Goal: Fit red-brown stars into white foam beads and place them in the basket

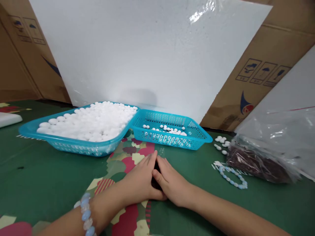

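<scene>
My left hand (139, 180) and my right hand (173, 185) meet fingertip to fingertip above the table, cupped with the palms facing each other. Something dark brown (157, 184) shows in the gap between them; whether it is a lump of material or only shadow I cannot tell. My left wrist wears a bracelet of blue and clear beads (86, 214). Just beyond the hands stands a smaller blue plastic basket (169, 139) with several small white balls in it. To its left, a larger blue basket (81, 149) is heaped with white balls (91, 119).
At the right lies a clear plastic bag (261, 160) of dark brown material. Near it are several loose white pieces (221, 141) and a blue-and-white bead bracelet (232, 178). A white board (147, 52) leans against cardboard boxes (265, 68) behind the baskets. A patterned green cloth (61, 183) covers the table.
</scene>
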